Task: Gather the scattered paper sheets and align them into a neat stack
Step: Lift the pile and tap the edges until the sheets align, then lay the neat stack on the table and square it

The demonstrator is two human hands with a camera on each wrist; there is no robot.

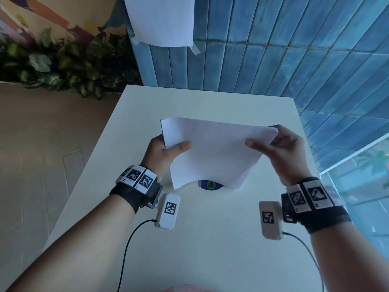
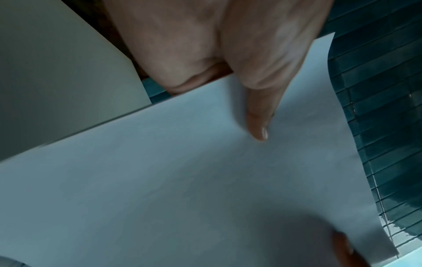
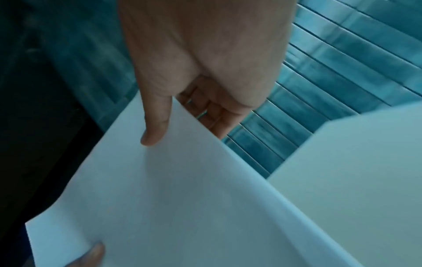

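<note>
Both hands are holding the white paper sheets (image 1: 212, 152) up over the pale rectangular table (image 1: 210, 239): the left hand (image 1: 162, 152) is pinching their left edge, thumb on top, and the right hand (image 1: 282, 148) is pinching the right edge likewise, near a blue-and-green round sticker (image 1: 210, 185).

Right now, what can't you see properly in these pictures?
- How many sheets the paper holds: edges too thin to count in any view.
- The round blue-and-green sticker on the table: mostly hidden by the paper in the head view.
- Left hand fingers: behind the paper, only the thumb shows.
- The taped wall sheet: its top is cut off by the head view's edge.
</note>
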